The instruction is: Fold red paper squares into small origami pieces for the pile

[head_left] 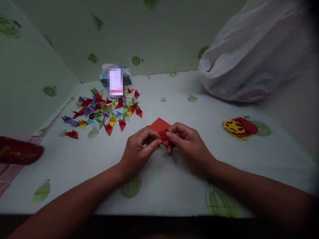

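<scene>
Between my two hands is a small piece of folded red origami paper (164, 134), pinched at both sides. My left hand (141, 144) grips its left edge with thumb and index finger. From the right, my right hand (185, 141) pinches it between thumb and fingers, which hide part of the folds. Just beyond, a flat orange-red paper square (159, 123) lies on the table, partly covered by my hands. Farther back at the left spreads a pile of folded paper cranes (99, 114) in red, yellow, green, blue and purple.
Behind the cranes, a phone with a lit, blurred screen (116, 81) leans on a tissue box (128, 76). A large white plastic bag (239, 66) stands at the back right. Yellow and red cut-out pieces (239, 128) lie at right, a dark red object (21, 151) at far left.
</scene>
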The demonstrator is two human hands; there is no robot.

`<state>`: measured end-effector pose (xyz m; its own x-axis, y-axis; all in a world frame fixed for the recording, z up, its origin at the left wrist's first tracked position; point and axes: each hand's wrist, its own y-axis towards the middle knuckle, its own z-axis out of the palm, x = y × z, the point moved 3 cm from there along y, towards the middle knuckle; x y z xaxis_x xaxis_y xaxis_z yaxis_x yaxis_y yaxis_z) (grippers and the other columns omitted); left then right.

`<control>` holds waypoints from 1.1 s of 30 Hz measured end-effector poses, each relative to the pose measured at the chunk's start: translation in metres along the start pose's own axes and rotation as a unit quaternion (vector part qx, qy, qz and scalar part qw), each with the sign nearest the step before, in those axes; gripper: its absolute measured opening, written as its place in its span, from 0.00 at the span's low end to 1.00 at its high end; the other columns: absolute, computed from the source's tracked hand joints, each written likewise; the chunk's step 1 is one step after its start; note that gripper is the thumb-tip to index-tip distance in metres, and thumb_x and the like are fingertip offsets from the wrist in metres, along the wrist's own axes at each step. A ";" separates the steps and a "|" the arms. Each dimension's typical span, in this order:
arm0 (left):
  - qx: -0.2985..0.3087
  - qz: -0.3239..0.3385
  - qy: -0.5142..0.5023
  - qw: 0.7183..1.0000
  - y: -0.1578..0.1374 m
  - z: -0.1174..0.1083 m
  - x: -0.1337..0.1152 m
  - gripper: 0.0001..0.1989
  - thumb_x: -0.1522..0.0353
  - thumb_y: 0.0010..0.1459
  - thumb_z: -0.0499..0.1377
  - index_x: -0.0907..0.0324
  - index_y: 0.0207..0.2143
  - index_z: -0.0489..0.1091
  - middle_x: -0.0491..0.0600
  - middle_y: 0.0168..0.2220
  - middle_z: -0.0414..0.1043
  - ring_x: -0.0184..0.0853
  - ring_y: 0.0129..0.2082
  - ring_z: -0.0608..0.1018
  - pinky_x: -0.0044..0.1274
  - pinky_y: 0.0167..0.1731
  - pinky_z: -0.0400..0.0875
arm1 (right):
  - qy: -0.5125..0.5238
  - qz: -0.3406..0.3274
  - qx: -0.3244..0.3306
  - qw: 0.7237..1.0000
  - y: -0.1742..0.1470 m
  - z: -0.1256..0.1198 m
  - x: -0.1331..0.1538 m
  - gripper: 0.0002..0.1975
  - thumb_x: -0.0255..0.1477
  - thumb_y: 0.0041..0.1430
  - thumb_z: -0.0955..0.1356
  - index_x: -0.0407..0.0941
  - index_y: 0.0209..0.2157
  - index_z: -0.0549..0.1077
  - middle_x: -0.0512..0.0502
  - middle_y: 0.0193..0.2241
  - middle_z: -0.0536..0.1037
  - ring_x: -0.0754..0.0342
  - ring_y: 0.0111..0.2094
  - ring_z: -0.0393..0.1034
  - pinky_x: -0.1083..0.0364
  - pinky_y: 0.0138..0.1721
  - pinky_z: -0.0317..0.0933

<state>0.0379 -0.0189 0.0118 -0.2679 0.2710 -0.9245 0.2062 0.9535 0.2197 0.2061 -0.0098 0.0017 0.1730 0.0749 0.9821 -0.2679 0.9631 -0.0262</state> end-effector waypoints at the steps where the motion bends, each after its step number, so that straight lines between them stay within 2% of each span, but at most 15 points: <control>1: -0.003 0.005 0.009 1.000 0.000 0.000 0.000 0.04 0.69 0.60 0.64 0.59 0.32 0.74 0.47 0.30 0.75 0.31 0.29 0.77 0.23 0.31 0.72 | 0.009 0.002 0.002 1.000 0.000 0.001 -0.001 0.13 0.36 0.62 0.73 0.44 0.30 0.70 0.52 0.24 0.77 0.59 0.21 0.69 0.56 0.28 0.65; 7: -0.014 0.027 0.028 0.999 0.001 0.000 -0.002 0.04 0.71 0.60 0.63 0.59 0.31 0.75 0.47 0.31 0.75 0.31 0.29 0.76 0.23 0.31 0.72 | 0.030 0.016 0.005 0.999 0.000 0.002 -0.004 0.13 0.37 0.61 0.73 0.44 0.30 0.70 0.52 0.24 0.77 0.59 0.22 0.71 0.56 0.28 0.66; 14: -0.038 0.016 0.026 0.999 0.001 0.000 0.002 0.04 0.73 0.56 0.62 0.59 0.28 0.72 0.46 0.30 0.73 0.30 0.29 0.74 0.22 0.30 0.70 | -0.055 0.014 0.022 0.998 0.000 0.001 0.002 0.12 0.35 0.61 0.71 0.44 0.29 0.70 0.53 0.19 0.75 0.57 0.23 0.70 0.55 0.31 0.63; 23: -0.029 -0.046 -0.001 0.999 0.002 0.000 0.004 0.03 0.70 0.54 0.62 0.60 0.28 0.71 0.45 0.28 0.73 0.29 0.28 0.75 0.22 0.29 0.71 | -0.100 0.012 0.038 0.994 0.001 0.000 0.005 0.12 0.35 0.61 0.70 0.44 0.27 0.69 0.51 0.19 0.75 0.56 0.24 0.70 0.54 0.31 0.61; 33: -0.029 -0.066 0.008 0.997 0.002 -0.002 0.005 0.05 0.68 0.54 0.63 0.60 0.27 0.71 0.45 0.26 0.74 0.29 0.26 0.74 0.21 0.27 0.69 | -0.074 0.024 0.051 0.996 0.001 0.001 0.006 0.12 0.34 0.60 0.71 0.44 0.27 0.69 0.52 0.22 0.77 0.58 0.23 0.71 0.55 0.30 0.63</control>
<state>0.0354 -0.0155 0.0078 -0.3041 0.1440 -0.9417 0.1138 0.9869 0.1141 0.2060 -0.0089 0.0076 0.0180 0.0742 0.9971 -0.3691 0.9273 -0.0624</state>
